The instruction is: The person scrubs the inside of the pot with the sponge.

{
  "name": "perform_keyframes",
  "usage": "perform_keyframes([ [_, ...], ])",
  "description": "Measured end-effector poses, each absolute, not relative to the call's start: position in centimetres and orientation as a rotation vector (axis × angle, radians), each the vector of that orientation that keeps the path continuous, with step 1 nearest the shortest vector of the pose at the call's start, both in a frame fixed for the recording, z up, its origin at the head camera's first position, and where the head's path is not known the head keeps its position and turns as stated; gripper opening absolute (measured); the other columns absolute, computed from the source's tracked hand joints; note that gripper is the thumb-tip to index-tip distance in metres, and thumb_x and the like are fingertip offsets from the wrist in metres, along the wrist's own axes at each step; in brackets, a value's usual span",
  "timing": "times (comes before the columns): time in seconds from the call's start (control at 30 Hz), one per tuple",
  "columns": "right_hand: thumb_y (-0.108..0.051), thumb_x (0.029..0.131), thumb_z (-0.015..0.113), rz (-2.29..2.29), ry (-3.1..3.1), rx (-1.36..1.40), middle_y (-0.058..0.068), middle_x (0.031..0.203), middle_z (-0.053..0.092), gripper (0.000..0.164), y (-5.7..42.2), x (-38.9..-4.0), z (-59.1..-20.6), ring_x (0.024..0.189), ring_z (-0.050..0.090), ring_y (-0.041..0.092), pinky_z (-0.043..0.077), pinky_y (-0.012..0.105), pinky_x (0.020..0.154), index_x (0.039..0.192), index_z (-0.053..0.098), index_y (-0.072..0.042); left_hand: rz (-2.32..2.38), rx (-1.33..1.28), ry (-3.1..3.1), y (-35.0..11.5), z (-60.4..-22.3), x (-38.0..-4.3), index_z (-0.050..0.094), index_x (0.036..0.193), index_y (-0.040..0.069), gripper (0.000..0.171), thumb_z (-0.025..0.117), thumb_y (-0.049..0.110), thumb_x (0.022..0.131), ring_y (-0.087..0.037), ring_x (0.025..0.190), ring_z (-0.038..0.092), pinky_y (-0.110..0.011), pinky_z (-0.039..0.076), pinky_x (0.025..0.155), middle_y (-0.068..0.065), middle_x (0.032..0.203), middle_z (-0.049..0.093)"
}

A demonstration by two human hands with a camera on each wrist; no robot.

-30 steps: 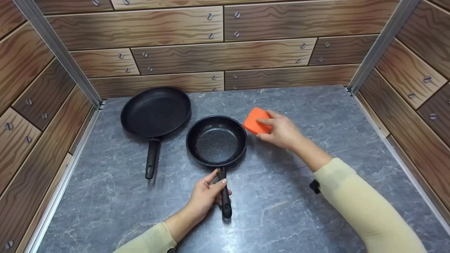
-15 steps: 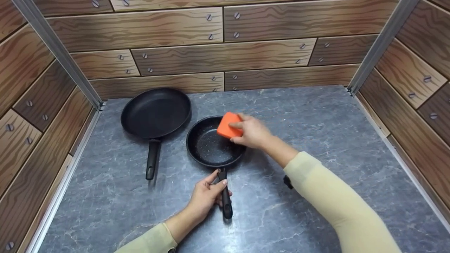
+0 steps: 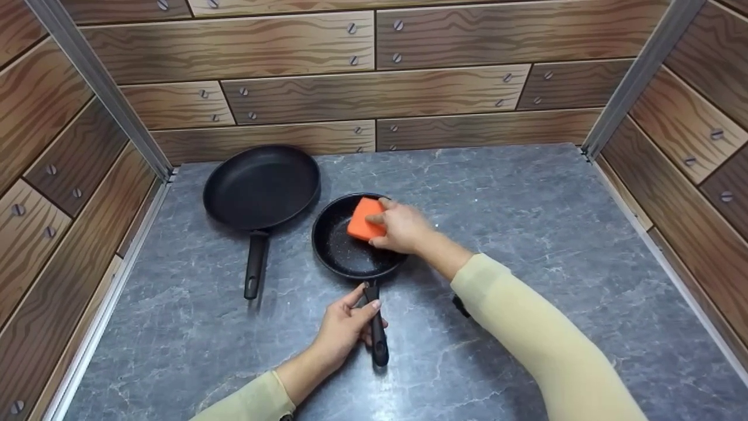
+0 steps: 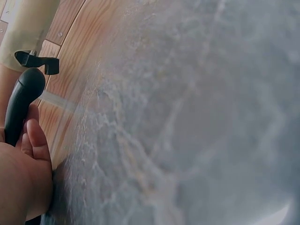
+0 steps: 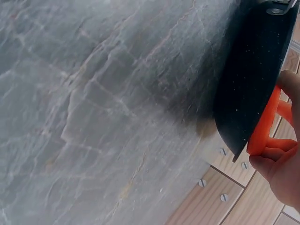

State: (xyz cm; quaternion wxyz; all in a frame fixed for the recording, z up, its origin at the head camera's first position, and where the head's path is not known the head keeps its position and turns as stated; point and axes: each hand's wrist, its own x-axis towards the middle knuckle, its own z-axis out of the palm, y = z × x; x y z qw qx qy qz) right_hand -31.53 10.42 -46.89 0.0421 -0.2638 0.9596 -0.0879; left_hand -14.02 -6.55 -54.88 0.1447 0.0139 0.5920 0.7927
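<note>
A small black speckled frying pan [image 3: 345, 254] is in the middle of the head view, its handle [image 3: 380, 339] pointing toward me. My left hand [image 3: 345, 324] grips that handle near the pan, thumb on top and fingers underneath. In the left wrist view the end of the handle [image 4: 28, 86] rises past the curled fingers. My right hand [image 3: 406, 228] holds an orange sponge [image 3: 362, 221] by its sides, over the inside of the pan. The right wrist view has the sponge [image 5: 265, 126] just above the pan's rim, with the pan's dark outer side [image 5: 246, 70] facing the camera.
A larger black frying pan [image 3: 263, 187] lies at the back left, handle toward me, close beside the small one. The grey marbled tabletop [image 3: 526, 193] is bounded by wood-patterned walls [image 3: 374, 93] at the back and both sides.
My right hand has carried the sponge leftward from beside the small pan to over its inside. My left hand keeps its hold on the handle, and both pans stay in place.
</note>
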Motion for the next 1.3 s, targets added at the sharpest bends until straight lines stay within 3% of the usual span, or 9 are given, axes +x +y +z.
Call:
perform_keyframes([
  [0.87, -0.051, 0.092, 0.078, -0.274, 2.965, -0.844, 0.028, 0.147, 0.058, 0.057, 8.6, -32.2, -49.1, 0.137, 0.057, 0.042, 0.049, 0.052, 0.112, 0.140, 0.072, -0.020, 2.273, 0.049, 1.731, -6.6, -55.3, -14.1, 0.027, 0.164, -0.007, 0.077, 0.070, 0.013, 0.103, -0.008, 0.048, 0.059, -0.021, 0.050, 0.044, -0.010, 0.074, 0.075],
  [1.13, -0.054, 0.091, 0.080, -0.261, 2.982, -0.834, 0.026, 0.143, 0.062, 0.058, 7.7, -32.1, -49.4, 0.120, 0.066, 0.041, 0.056, 0.052, 0.099, 0.139, 0.074, -0.023, 2.269, 0.053, 1.736, -6.7, -55.1, -14.2, 0.026, 0.163, -0.007, 0.077, 0.069, 0.013, 0.104, -0.008, 0.047, 0.057, -0.020, 0.049, 0.044, -0.009, 0.073, 0.075],
  [1.3, -0.054, 0.090, 0.081, -0.283, 2.978, -0.816, 0.026, 0.143, 0.062, 0.059, 7.4, -32.0, -49.5, 0.124, 0.065, 0.042, 0.056, 0.052, 0.100, 0.139, 0.073, -0.022, 2.268, 0.047, 1.729, -6.7, -55.2, -14.2, 0.027, 0.163, -0.007, 0.076, 0.070, 0.012, 0.103, -0.008, 0.046, 0.056, -0.020, 0.049, 0.044, -0.008, 0.072, 0.074],
])
